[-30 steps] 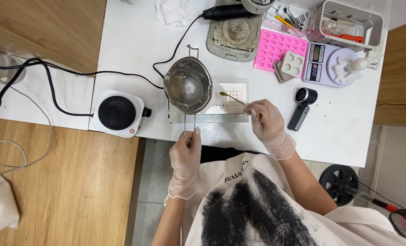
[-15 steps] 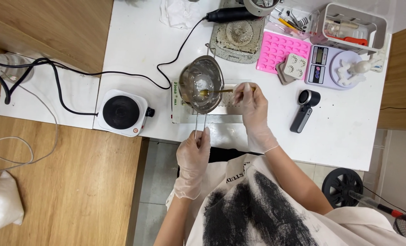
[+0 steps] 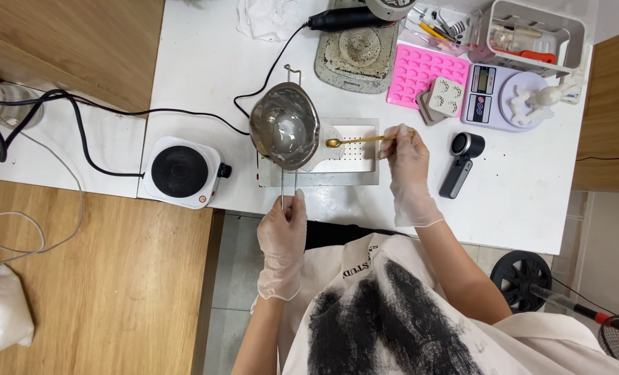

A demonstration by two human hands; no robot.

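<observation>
Your left hand (image 3: 282, 232) still pinches the handle of the metal pot (image 3: 284, 126), now levelled above the white mold tray (image 3: 348, 153) on the table (image 3: 205, 69). Just beyond, your right hand (image 3: 405, 156) has drawn the gold spoon (image 3: 358, 140) out of the pot, pinched by its end.

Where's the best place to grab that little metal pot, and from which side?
By its thin wire handle, from the near edge of the table, probably. The handle sticks straight out of the pot toward the person, away from the bowl. The left hand takes it there; the right hand holds a gold spoon.
</observation>
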